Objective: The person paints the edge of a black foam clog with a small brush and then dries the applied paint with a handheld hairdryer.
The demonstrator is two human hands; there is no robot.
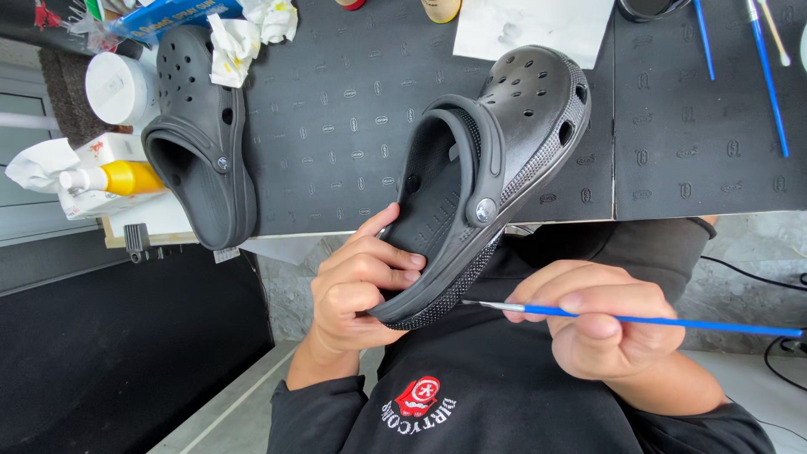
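Our left hand [357, 282] grips the heel of a black clog [479, 176], fingers curled inside, and tips it up so its side faces us. Our right hand [601, 324] pinches a thin blue brush [639, 319], its tip almost at the bumpy sole edge. The other clog [202, 134] rests on the black mat [336, 126] near crumpled tissues [244, 38].

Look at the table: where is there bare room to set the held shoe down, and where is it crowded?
Bare mat lies between the second shoe and the held shoe, and right of the seam below the brushes. The left edge is crowded: crumpled tissues, white cup, yellow bottle.
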